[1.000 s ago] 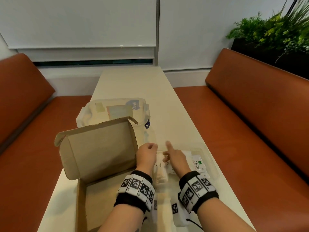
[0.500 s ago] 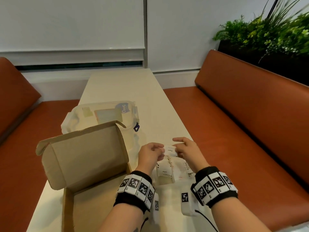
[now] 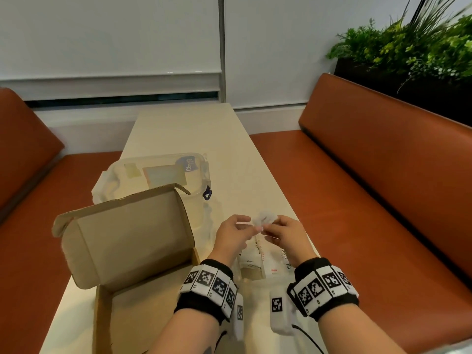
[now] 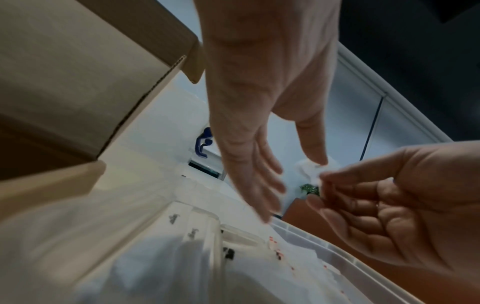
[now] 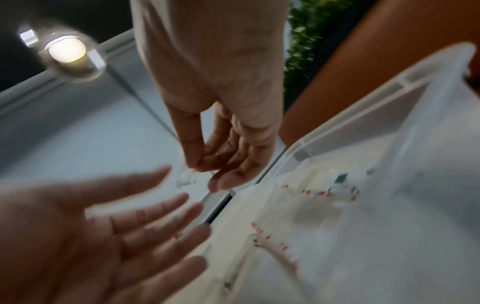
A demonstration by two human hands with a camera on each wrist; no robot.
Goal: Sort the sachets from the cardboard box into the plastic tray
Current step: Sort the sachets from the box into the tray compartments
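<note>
Above the clear plastic tray [image 5: 363, 102], both hands meet around one small white sachet [image 3: 265, 217]. My right hand [image 5: 200, 166] pinches the sachet [image 5: 185, 177] between thumb and forefinger. My left hand [image 3: 246, 226] has straight, spread fingers, and its thumb tip touches the sachet [image 4: 315, 167]. Several white sachets [image 3: 273, 267] with red print lie in the tray under the hands. The open cardboard box [image 3: 132, 233] stands to the left with its lid raised; its inside is mostly hidden by the lid and my left arm.
A lidded clear plastic container [image 3: 158, 172] sits behind the box on the long cream table [image 3: 184, 134]. Orange bench seats [image 3: 370, 175] flank the table on both sides. A planter with green plants [image 3: 413, 47] stands behind the right bench.
The right hand came up out of the tray with a sachet and met the left. Half a second ago both hands pinched it; now the left fingers have spread open.
</note>
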